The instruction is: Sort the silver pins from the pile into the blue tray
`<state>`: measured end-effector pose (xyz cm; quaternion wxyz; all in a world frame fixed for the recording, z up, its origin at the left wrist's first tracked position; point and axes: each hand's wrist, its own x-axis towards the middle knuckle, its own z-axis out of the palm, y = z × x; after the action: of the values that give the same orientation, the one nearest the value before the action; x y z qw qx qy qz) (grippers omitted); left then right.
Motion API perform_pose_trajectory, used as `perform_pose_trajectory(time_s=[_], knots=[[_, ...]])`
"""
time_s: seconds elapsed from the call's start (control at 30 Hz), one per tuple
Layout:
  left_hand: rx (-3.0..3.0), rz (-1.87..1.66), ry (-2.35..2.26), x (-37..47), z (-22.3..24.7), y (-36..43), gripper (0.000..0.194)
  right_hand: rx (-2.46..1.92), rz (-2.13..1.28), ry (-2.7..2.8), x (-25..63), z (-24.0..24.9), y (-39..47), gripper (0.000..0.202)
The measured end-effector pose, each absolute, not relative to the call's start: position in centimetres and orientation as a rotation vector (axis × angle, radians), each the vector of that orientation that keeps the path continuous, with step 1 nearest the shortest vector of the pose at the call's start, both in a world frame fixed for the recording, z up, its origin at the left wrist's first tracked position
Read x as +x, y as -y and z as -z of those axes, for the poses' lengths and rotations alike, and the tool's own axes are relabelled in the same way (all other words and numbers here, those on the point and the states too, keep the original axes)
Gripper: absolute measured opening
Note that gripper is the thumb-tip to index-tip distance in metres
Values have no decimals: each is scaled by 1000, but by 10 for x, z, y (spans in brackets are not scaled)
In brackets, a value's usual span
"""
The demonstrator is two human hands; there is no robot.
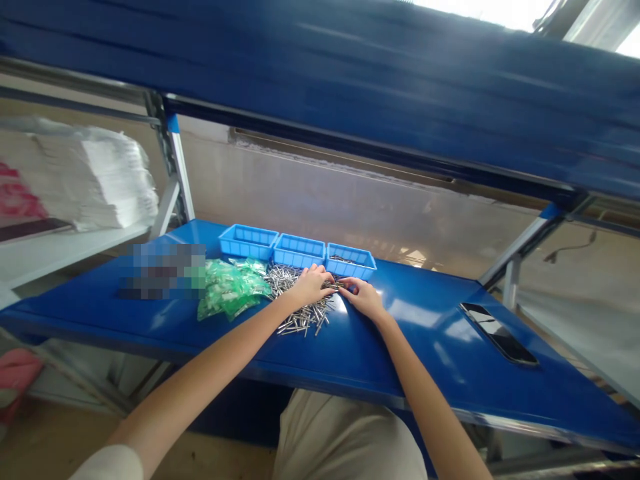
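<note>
A loose pile of thin silvery metal rods [306, 320] lies on the blue table; their exact kind is too small to tell. My left hand [311, 287] reaches over the pile from the left, thumb and fingers closed on a few rods at its right edge. From the right, my right hand [365, 299] meets it, its fingers pinched around the other end of the same small bunch. Just behind the hands stands the right blue bin [357, 269], which has some dark rods in it. The fingertips partly hide the held rods.
Left of the pile lie green plastic packets [233, 287]. The middle blue bin [300, 258] and left blue bin [247, 249] stand in a row with the right one. A phone [497, 333] lies at the right on the blue table [425, 360]. A blue shelf [350, 87] overhangs it.
</note>
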<state>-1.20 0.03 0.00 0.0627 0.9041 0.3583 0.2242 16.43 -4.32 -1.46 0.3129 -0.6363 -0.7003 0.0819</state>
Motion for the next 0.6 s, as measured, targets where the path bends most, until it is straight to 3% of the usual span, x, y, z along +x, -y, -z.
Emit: perform_pose_trajectory(time_s=[0.6], knots=[[2637, -832, -1363, -11, 4, -6, 24, -1576, -275, 1545, 165, 13, 40, 24]])
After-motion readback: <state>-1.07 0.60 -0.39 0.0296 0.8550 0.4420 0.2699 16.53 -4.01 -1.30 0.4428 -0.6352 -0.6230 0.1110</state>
